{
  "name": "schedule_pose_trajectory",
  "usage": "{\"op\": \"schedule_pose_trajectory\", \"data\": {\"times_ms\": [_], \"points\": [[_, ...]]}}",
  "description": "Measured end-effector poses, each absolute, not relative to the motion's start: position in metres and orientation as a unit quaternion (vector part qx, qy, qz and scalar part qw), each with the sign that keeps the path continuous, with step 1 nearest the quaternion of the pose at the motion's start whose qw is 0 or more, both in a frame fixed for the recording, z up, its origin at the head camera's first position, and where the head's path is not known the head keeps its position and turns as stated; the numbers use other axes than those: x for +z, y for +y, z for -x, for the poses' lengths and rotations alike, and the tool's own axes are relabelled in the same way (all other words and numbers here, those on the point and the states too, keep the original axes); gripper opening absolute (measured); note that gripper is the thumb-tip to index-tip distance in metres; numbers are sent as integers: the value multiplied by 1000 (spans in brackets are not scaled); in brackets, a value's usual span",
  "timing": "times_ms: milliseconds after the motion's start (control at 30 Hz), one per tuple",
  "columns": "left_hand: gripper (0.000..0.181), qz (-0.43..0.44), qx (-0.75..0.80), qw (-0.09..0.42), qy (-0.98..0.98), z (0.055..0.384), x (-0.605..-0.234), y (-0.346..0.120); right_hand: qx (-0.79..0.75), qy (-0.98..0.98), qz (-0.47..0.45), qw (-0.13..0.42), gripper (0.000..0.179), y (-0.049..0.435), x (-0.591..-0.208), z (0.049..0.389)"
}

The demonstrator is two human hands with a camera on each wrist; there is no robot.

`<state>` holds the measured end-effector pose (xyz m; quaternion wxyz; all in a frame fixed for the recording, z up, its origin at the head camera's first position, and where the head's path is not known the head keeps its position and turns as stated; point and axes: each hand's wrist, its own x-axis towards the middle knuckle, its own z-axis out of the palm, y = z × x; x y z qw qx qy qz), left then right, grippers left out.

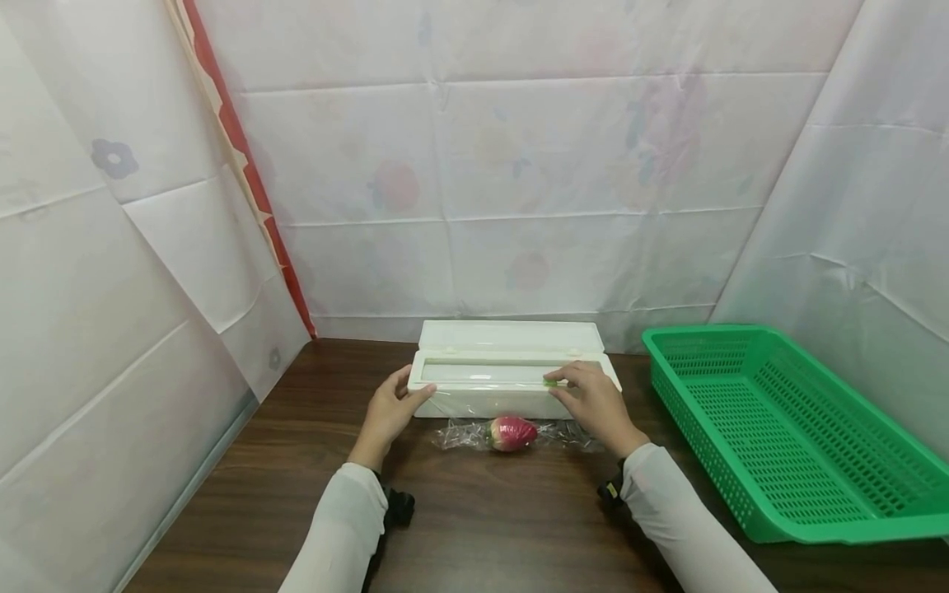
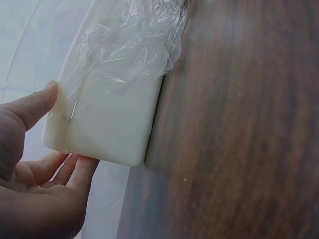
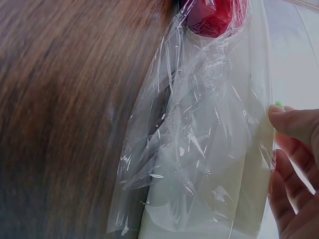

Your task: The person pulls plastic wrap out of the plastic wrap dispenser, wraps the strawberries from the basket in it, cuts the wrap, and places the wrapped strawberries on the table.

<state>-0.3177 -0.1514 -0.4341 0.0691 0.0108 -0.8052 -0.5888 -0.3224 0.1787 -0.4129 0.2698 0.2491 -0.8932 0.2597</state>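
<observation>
A white cling film dispenser [image 1: 474, 401] lies crosswise on the table with its lid [image 1: 511, 336] raised at the back. My left hand [image 1: 388, 414] grips its left end, thumb at the front top edge and fingers round the side, as the left wrist view also shows. At the right part of the top edge, my right hand [image 1: 596, 408] pinches a small green slider [image 1: 549, 381] between thumb and fingers. Clear film [image 3: 194, 134] hangs down over the dispenser's front. In front of it lies a red fruit [image 1: 511, 433] with a pale end, wrapped in crumpled film.
A green plastic basket [image 1: 749, 515] with perforated walls stands on the right of the dark wooden table [image 1: 482, 519]. White patterned sheets [image 1: 511, 189] enclose the back and sides.
</observation>
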Motion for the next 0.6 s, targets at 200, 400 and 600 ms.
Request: {"op": "schedule_pose_trajectory", "data": {"times_ms": [200, 400, 600], "points": [[78, -8, -583, 68, -809, 317, -433, -151, 256, -885, -269, 281, 21, 179, -412, 323], [80, -7, -582, 64, -811, 318, -435, -152, 250, -884, -283, 275, 24, 180, -413, 325], [80, -7, -585, 62, -809, 318, -436, -152, 251, -885, -286, 269, 25, 180, -413, 326]]}}
